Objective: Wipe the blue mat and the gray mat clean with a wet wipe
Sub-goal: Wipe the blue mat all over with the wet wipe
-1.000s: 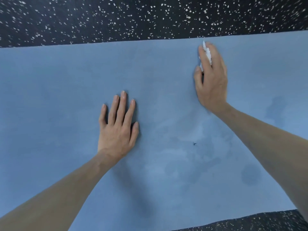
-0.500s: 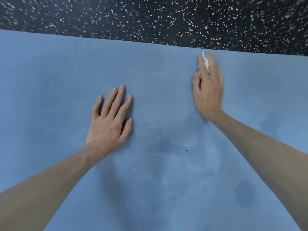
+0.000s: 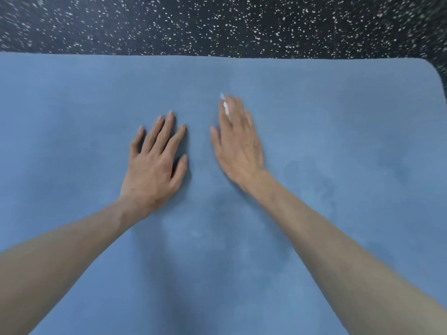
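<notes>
The blue mat (image 3: 314,117) is laid flat on the dark speckled floor (image 3: 217,25) and fills most of the view. Its long axis runs left to right across the frame; the far long edge lies parallel to the top of the view, and one rounded corner is seen at far right. Darker damp patches are noted to the right of the right forearm and in the near middle, which are judged to be ground already covered.

The wet wipe (image 3: 226,110) is seen only as a small white sliver between the fingers of the right hand (image 3: 238,143), which is laid flat over it with the fingers extended and pressing down; whether any finger curls round the wipe cannot be told, as this hand is blurred. The left hand (image 3: 152,165) is spread flat on the mat just beside it, fingers straight, holding nothing.

For a sound result, even palm pressure should be kept, strokes overlapped along the mat's length, and the left hand used to brace the mat against creeping. The gray mat is not in view.
</notes>
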